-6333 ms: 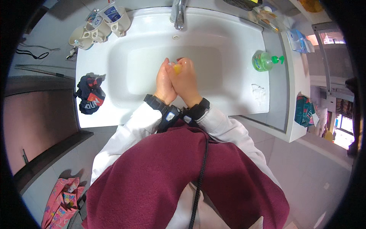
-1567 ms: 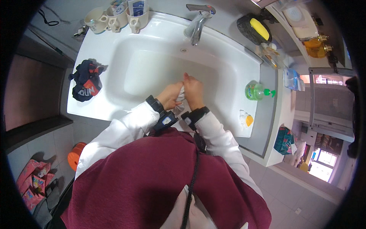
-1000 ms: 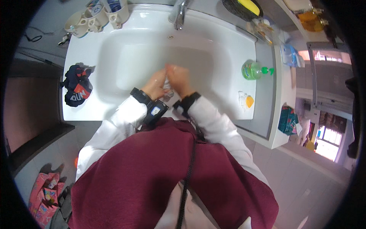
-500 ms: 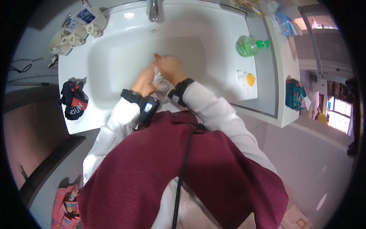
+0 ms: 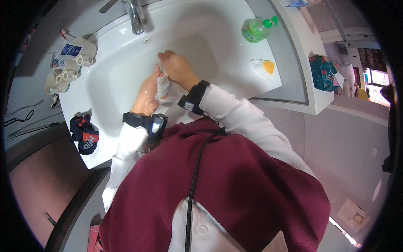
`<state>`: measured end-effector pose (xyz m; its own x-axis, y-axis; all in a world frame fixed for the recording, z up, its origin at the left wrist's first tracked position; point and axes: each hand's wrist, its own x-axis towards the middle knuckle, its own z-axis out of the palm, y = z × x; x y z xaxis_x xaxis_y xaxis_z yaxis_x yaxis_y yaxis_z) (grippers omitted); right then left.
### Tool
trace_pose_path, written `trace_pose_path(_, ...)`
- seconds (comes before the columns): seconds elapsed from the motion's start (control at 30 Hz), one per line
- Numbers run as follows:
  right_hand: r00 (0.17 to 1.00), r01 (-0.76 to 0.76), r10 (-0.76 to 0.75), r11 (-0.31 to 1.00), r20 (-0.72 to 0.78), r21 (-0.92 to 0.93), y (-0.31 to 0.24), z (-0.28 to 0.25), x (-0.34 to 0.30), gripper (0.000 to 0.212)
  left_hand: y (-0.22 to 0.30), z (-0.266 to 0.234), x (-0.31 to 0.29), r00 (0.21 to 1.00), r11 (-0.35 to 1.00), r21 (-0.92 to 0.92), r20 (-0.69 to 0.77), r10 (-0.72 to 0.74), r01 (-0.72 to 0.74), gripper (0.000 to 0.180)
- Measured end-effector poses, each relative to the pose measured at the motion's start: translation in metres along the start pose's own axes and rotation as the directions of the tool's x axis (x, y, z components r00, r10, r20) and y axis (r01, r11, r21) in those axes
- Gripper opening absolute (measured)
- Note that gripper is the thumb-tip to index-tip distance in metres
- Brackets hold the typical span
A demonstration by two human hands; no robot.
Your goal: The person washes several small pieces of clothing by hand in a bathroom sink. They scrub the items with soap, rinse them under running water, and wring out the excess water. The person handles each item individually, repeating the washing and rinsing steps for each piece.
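Both my hands are wet and over the white sink basin (image 5: 98,90). My left hand (image 5: 145,95) is partly curled, with a small wet white cloth (image 5: 163,89) lying along its palm and hanging off the wrist side. My right hand (image 5: 180,69) is closed at the far end of the cloth, fingers bent toward the left fingertips. Part of the cloth is hidden between the hands. Cloudy water seems to lie in the basin beneath them.
A metal tap (image 5: 135,19) stands at the back rim. Several cups (image 5: 84,52) are at the left, above a crumpled dark cloth (image 5: 85,136). On the right rim are a green pump bottle (image 5: 255,30) and a yellow piece (image 5: 268,66) on white wrapping.
The whole view has turned and shifted. My right hand has slid toward the left fingertips, and more of the white cloth now shows along the left palm.
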<state>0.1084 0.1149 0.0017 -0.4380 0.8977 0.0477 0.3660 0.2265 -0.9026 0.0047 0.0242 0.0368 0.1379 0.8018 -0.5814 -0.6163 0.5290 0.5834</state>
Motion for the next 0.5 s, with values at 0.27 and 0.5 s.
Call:
trace_pose_path(0.27,0.946,-0.323,0.24,0.774,0.22,0.544,-0.029,-0.024,-0.009,0.036,-0.008,-0.007,-0.003,0.959,0.877,0.39,0.088,0.269,-0.281,0.016)
trace_pose_path(0.5,0.93,-0.359,0.238,0.757,0.28,0.546,-0.034,-0.017,-0.014,0.027,0.003,0.002,-0.018,0.9,0.875,0.236,-0.005,0.436,-0.423,0.011)
